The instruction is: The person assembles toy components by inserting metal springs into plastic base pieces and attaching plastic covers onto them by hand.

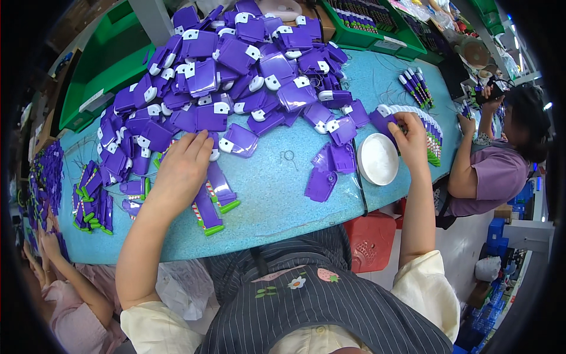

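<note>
My left hand lies over the near edge of a heap of purple plastic casings with white ends, its fingers stretched out and touching pieces there. Beside it are purple strips with green ends and red-and-white striped edges. My right hand pinches a purple casing between thumb and fingers. It is at the left end of a fanned row of assembled pieces with white tops and green tips. Just left of that hand stands a round white dish. A few loose purple casings lie left of the dish.
Green trays stand at the back left and back right. More purple strips lie on the blue table at left. Several striped pieces lie at the right. A red stool is below the edge. Another person sits at right.
</note>
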Action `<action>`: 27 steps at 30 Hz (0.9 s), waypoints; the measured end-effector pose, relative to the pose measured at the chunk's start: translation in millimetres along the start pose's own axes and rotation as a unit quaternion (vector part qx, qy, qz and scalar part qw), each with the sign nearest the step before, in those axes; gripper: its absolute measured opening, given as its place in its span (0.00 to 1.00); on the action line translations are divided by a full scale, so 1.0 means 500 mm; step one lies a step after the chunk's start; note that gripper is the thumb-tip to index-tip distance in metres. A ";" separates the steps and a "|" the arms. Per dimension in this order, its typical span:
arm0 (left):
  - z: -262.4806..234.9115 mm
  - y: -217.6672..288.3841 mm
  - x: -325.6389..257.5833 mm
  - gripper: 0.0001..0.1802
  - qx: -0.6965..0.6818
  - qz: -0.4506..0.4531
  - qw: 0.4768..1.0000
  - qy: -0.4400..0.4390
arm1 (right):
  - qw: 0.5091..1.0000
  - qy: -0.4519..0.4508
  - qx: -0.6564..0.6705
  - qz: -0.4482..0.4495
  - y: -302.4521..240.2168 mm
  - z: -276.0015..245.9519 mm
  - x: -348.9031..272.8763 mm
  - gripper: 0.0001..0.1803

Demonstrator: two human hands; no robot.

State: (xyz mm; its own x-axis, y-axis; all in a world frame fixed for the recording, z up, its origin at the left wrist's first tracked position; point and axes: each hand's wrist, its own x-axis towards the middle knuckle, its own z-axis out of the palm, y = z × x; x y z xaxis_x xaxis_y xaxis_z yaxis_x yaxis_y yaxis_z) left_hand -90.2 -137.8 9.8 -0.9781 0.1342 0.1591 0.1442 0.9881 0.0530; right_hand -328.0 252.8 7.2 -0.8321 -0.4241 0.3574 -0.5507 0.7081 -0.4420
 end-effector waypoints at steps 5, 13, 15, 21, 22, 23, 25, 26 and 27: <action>-0.004 -0.017 -0.003 0.22 0.082 0.062 0.994 0.038 | 0.995 -0.002 -0.099 -0.006 -0.005 -0.010 -0.009 0.15; 0.002 0.179 -0.097 0.20 -0.872 -0.236 0.426 0.049 | 0.953 -0.150 0.218 -0.151 -0.315 0.041 -0.149 0.44; 0.020 0.248 -0.107 0.21 -0.945 -0.206 0.253 -0.011 | 0.891 -0.222 0.314 -0.241 -0.396 0.067 -0.181 0.44; 0.036 0.253 -0.146 0.21 -0.842 -0.248 0.477 0.046 | 0.907 -0.226 0.277 -0.221 -0.415 0.103 -0.182 0.41; 0.031 0.242 -0.161 0.23 -0.769 -0.194 0.608 0.027 | 0.917 -0.213 0.258 -0.218 -0.415 0.107 -0.186 0.39; 0.021 0.234 -0.171 0.25 -0.676 -0.137 0.724 0.006 | 0.915 -0.215 0.262 -0.220 -0.421 0.111 -0.191 0.39; 0.003 0.231 -0.157 0.27 -0.580 -0.134 0.803 0.039 | 0.927 -0.202 0.230 -0.218 -0.432 0.116 -0.203 0.39; 0.005 0.227 -0.155 0.26 -0.561 -0.128 0.816 0.053 | 0.925 -0.203 0.234 -0.222 -0.437 0.118 -0.209 0.39; 0.006 0.226 -0.155 0.26 -0.541 -0.123 0.829 0.066 | 0.932 -0.188 0.217 -0.222 -0.442 0.119 -0.216 0.39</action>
State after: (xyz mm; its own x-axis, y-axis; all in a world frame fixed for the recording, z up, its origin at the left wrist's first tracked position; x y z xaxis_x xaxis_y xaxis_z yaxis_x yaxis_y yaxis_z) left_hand 1.2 -36.4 0.4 -0.9832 -0.1415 0.1157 0.0636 0.3284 0.9424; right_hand -120.2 108.3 17.4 -0.4345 -0.8466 0.3075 -0.7532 0.1544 -0.6394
